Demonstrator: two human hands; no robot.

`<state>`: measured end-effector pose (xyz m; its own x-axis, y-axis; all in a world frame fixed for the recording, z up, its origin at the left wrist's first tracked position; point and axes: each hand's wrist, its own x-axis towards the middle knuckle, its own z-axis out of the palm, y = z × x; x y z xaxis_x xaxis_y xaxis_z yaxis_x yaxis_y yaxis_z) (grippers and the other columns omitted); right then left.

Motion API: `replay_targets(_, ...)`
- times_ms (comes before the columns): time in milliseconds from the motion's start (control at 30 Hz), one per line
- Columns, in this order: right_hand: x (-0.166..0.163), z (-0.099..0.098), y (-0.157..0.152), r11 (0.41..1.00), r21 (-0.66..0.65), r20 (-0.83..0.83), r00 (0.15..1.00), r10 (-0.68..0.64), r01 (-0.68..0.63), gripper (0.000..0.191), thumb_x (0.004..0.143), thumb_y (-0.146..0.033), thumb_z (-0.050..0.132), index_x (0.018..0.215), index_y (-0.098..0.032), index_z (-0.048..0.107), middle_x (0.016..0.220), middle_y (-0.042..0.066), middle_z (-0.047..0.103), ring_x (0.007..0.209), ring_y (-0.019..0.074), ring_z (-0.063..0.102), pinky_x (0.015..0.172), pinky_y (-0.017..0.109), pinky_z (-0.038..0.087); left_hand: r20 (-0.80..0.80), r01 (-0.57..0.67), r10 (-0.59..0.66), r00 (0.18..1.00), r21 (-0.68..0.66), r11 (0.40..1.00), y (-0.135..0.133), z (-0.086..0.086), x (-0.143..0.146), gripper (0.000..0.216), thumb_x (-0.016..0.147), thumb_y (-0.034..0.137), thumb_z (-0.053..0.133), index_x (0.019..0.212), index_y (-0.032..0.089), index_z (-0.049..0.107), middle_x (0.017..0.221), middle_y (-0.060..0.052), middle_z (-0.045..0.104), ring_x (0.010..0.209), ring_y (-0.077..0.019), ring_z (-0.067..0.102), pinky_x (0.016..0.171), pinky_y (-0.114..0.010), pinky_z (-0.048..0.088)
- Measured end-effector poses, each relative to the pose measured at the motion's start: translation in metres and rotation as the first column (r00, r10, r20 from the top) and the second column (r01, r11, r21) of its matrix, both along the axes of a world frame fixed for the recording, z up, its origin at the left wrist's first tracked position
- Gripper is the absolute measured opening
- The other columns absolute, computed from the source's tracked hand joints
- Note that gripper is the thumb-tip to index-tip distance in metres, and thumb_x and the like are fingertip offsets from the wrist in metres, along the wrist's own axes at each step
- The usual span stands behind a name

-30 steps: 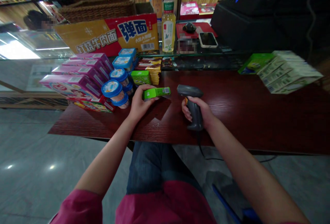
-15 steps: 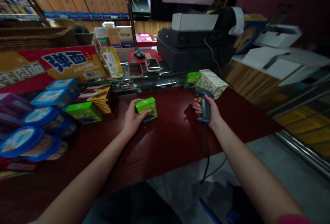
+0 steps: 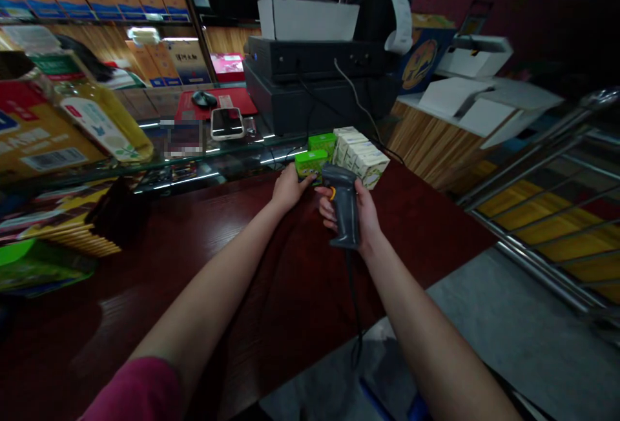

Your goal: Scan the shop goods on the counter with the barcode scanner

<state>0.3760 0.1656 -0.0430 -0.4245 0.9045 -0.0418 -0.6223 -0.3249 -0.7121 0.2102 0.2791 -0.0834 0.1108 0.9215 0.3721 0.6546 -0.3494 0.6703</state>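
Observation:
My left hand is closed round a small green box, thumb on its near face. Right behind it stands a second green box, beside a row of pale cartons. In my right hand is a dark grey barcode scanner, held upright by its handle, a finger near the yellow trigger. Its head is close to the held box and overlaps the box's edge in view. A black cable hangs from the handle's bottom.
At left lie another green box, stacked yellow-brown packets and an oil bottle. A phone and a mouse rest on the glass shelf. Behind the cartons stands a black cash drawer. A metal rack borders the right.
My left hand has carried the green box rightward and away from me, up to the other green box by the cartons. The scanner now is closer to it. The view has turned right.

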Motion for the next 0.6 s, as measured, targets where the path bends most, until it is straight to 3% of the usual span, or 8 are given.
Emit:
replay_targets(167,0.000,-0.002,0.004,1.000,0.000,-0.029,1.000,0.003,-0.003,0.070,0.085,-0.077,0.048,0.098,-0.013,0.074,0.066,0.001,0.051,0.053,0.0119,0.042,0.041,0.022,0.036,-0.253,-0.087,0.089,0.963,0.018,0.996,0.018,0.004,0.026,0.038,0.094,0.048,0.058,0.115,0.016,0.061,0.124,-0.021,0.066,0.119,-0.0391,0.061,0.095,-0.051,0.050)
replay_targets(333,0.002,-0.003,0.007,0.996,0.030,-0.067,0.994,-0.081,0.083,0.072,0.084,-0.078,0.046,0.095,-0.013,0.075,0.062,0.000,0.047,0.050,0.0110,0.037,0.038,0.021,0.032,-0.250,-0.155,0.190,0.949,0.151,0.976,0.021,0.000,0.042,0.054,0.091,0.059,0.057,0.116,0.012,0.061,0.122,-0.025,0.065,0.119,-0.0416,0.059,0.098,-0.052,0.047)
replay_targets(433,0.003,-0.002,0.008,0.990,0.055,-0.052,0.991,-0.125,0.127,0.073,0.084,-0.080,0.046,0.096,-0.014,0.075,0.061,-0.001,0.045,0.048,0.0104,0.035,0.038,0.021,0.031,-0.191,-0.256,0.294,0.937,0.201,0.946,0.018,-0.002,0.047,0.065,0.087,0.069,0.056,0.116,0.010,0.061,0.122,-0.027,0.064,0.119,-0.0450,0.057,0.099,-0.057,0.043)
replay_targets(600,0.004,-0.001,0.005,0.987,0.059,-0.021,0.989,-0.149,0.150,0.067,0.082,-0.080,0.052,0.090,-0.016,0.072,0.061,-0.001,0.045,0.048,0.0103,0.037,0.039,0.021,0.034,-0.254,-0.366,0.367,0.895,0.056,0.929,0.015,0.010,0.049,0.081,0.085,0.077,0.051,0.123,0.006,0.057,0.131,-0.031,0.059,0.123,-0.0469,0.055,0.100,-0.059,0.040)
